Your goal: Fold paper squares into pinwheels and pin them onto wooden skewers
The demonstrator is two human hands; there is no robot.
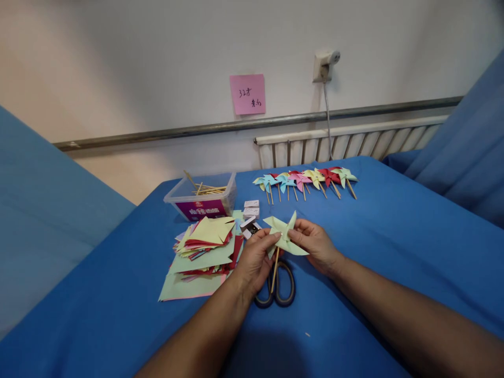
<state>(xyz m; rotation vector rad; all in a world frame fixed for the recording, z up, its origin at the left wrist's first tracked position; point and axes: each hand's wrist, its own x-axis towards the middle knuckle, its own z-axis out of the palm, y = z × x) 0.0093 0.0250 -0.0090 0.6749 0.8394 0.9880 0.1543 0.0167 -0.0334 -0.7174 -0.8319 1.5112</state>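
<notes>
Both hands pinch a pale green pinwheel (pixel 284 234) just above the scissors (pixel 277 286): left hand (pixel 255 260) at its centre and stick, right hand (pixel 315 244) on a blade. Paper stack (pixel 202 252) left of scissors; finished pinwheels (pixel 305 179) beyond.

The paper pile (pixel 205 252) is placed left of the scissors (pixel 280 289); the box (pixel 201 197) and pinwheel row (pixel 305 181) are set behind them.

Pale green pinwheel (pixel 284 235), blue table cover (pixel 394 247), pink wall note (pixel 248 94), black-handled scissors (pixel 280 286).
</notes>
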